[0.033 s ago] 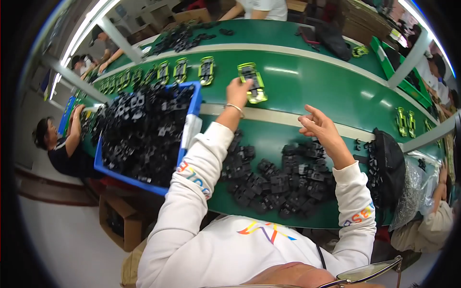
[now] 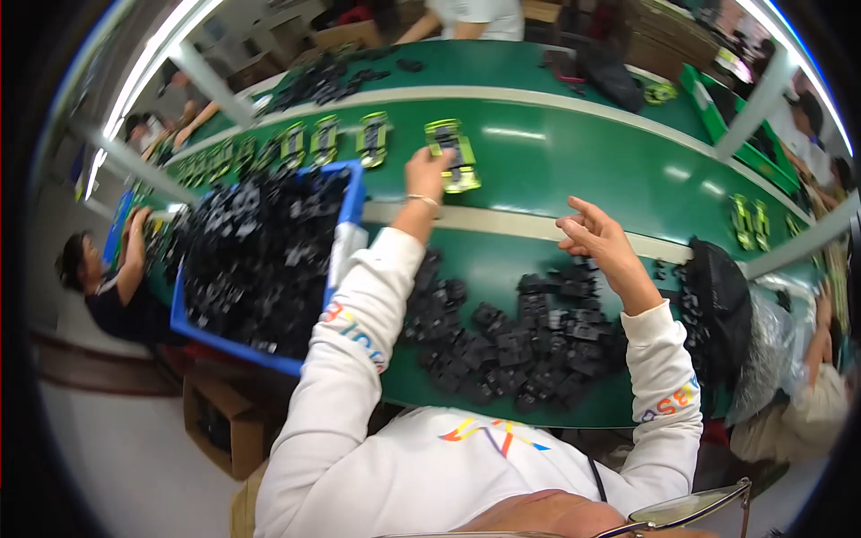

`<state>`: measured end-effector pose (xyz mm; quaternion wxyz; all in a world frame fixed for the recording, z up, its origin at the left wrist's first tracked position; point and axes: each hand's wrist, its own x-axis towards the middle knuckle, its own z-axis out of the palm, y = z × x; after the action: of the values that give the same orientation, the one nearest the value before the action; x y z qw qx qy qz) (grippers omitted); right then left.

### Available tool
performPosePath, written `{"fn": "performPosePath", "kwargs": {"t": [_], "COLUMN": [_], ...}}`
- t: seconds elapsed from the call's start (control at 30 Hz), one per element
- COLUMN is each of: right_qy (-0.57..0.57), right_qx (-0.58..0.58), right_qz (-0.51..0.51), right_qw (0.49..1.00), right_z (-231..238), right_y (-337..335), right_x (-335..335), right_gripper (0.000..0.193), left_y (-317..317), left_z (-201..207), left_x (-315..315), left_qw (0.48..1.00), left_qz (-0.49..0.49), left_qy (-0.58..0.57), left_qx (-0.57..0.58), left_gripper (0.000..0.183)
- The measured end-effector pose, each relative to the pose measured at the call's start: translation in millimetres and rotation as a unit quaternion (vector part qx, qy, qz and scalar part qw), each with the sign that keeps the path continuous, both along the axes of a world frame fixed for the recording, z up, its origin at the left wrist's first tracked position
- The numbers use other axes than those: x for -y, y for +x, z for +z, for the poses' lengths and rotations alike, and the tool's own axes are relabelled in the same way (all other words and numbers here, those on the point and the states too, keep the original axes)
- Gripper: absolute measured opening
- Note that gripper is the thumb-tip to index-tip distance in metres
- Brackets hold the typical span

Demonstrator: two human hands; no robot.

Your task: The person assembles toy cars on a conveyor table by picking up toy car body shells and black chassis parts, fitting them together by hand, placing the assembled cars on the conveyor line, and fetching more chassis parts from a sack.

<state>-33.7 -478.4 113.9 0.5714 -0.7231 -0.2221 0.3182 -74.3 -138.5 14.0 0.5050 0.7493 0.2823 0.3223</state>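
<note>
My left hand [image 2: 426,175] has its fingers closed on the left side of a yellow-green and black toy-car chassis [image 2: 462,163]. That chassis is on the green conveyor belt [image 2: 556,161], to the right of a row of similar chassis [image 2: 371,140]. Over the front bench, my right hand [image 2: 599,235] hovers with nothing in it, index finger stretched out and thumb apart. Below it lies a heap of black plastic parts [image 2: 516,345]. The underside of the held chassis is hidden.
To the left, a blue crate [image 2: 357,193] brims with small black parts. A black bag [image 2: 717,305] and clear plastic wrap [image 2: 762,350] are at the right. Two chassis [image 2: 741,221] stand farther right on the belt. Co-workers sit on the left and right; another stands across the bench.
The view has swung slightly to the right, so the bench appears shifted left. My left hand keeps its hold on the chassis beside the row. My right hand stays raised.
</note>
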Motion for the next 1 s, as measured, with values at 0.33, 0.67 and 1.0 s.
{"fn": "performPosePath", "kwargs": {"t": [0.33,0.67,1.0], "right_qy": [-0.197,-0.479,-0.416], "right_qx": [0.406,0.291,0.344], "right_qz": [-0.32,-0.408,-0.373], "right_qw": [0.833,0.721,0.755], "right_z": [-39,-85,-96], "right_y": [213,310,344], "right_x": [143,255,302], "right_gripper": [0.054,0.07,0.072], "left_y": [26,-1,6], "left_z": [-58,-49,4], "left_x": [-197,-158,-55], "left_qw": [0.985,0.941,0.957], "left_qz": [0.09,0.19,0.216], "left_qy": [0.139,0.244,0.182], "left_qx": [-0.039,-0.137,0.061], "left_gripper": [0.052,0.042,0.048]}}
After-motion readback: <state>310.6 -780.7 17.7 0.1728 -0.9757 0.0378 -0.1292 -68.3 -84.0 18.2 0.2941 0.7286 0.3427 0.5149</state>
